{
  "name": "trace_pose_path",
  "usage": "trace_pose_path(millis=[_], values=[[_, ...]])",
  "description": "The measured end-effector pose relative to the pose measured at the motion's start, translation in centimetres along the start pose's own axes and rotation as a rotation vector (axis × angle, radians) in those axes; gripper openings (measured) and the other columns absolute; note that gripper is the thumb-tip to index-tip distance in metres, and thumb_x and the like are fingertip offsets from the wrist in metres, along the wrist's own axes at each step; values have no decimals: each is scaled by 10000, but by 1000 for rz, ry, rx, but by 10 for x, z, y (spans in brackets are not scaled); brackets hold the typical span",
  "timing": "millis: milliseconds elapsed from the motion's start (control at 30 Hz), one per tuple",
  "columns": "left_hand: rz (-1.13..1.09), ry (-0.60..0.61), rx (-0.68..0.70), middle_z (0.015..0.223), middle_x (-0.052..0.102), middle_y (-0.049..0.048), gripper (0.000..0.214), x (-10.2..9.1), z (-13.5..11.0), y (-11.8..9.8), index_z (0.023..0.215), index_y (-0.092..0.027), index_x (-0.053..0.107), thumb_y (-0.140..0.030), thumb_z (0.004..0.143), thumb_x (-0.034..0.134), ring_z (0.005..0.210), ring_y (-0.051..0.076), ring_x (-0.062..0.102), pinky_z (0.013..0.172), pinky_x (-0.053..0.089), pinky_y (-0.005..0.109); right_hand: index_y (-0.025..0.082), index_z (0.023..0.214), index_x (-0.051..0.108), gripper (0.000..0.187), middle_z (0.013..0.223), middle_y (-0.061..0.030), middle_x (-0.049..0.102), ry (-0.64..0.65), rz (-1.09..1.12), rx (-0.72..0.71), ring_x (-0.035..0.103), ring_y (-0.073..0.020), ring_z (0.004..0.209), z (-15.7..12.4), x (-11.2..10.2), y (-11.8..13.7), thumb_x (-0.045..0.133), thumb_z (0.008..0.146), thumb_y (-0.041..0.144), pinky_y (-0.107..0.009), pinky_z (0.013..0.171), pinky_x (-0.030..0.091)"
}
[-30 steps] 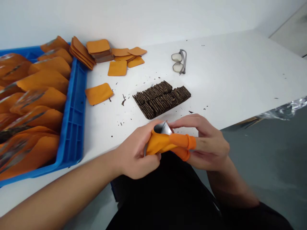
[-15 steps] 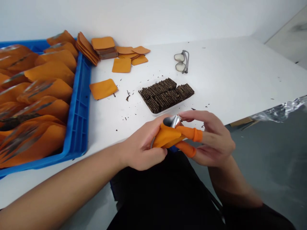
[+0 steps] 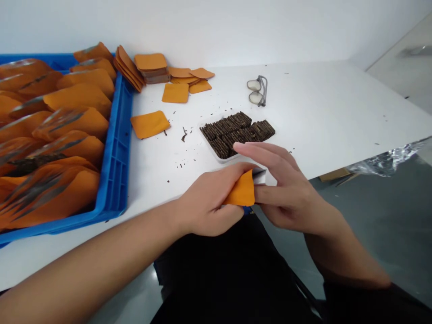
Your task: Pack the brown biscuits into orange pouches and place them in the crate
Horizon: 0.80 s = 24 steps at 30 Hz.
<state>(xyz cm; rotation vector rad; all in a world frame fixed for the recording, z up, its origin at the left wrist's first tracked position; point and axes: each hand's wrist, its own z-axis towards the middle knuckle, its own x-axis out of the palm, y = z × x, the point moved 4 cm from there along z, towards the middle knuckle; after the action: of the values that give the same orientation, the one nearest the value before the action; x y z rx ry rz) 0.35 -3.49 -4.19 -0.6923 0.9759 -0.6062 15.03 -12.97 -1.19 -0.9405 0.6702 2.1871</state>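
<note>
My left hand [image 3: 209, 202] is closed round a small orange pouch [image 3: 241, 191] with a silver lining, held at the near edge of the white table [image 3: 320, 117]. My right hand [image 3: 283, 189] touches the pouch's mouth from the right, thumb against it, the other fingers stretched out above. Just beyond both hands stands a clear tray of dark brown square cakes [image 3: 238, 133].
A blue crate [image 3: 114, 148] full of orange pouches fills the left. More flat orange pouches [image 3: 150, 123] and a stack [image 3: 151, 67] lie at the back. Grey glasses [image 3: 258, 90] rest beyond the tray. Dark crumbs dot the table. Crinkled foil [image 3: 388, 162] shows at the right edge.
The right hand turned over, so its orange finger cots no longer show. The pouch's open silver mouth has flattened between the hands.
</note>
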Motion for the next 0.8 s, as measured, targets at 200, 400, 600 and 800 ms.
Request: trace_pose_path(millis=[200,400,600,800], values=[[202,-98,96,1048,747,67,387,1,1,-4,1174,-197,525,-227,789,494,795,217,709,666,571,338,235,909,641,352,1689,-67,539,67,-76,68,501,-342,1586,2,7,4,524,829,-87,-590,1209,593],[292,-193,29,1272,750,120,542,-4,-1,-2,1351,-168,563,-221,819,472,1076,268,771,872,662,417,256,1012,646,457,1773,-17,415,66,-171,137,356,-375,1677,1,11,2,484,795,-112,-651,1298,515],[323,-231,-30,1215,747,113,518,-3,-1,-3,1333,-165,549,-222,822,486,1008,259,771,781,651,408,265,1088,662,489,1780,-52,389,80,-157,159,289,-434,1694,-2,10,1,499,815,-106,-729,1229,542],[305,-261,-16,1181,745,106,525,-2,-2,-6,1315,-181,518,-211,791,486,919,232,750,719,615,375,253,1071,639,420,1794,-69,356,58,-129,153,236,-405,1715,-3,12,-1,512,840,-74,-728,1291,470]])
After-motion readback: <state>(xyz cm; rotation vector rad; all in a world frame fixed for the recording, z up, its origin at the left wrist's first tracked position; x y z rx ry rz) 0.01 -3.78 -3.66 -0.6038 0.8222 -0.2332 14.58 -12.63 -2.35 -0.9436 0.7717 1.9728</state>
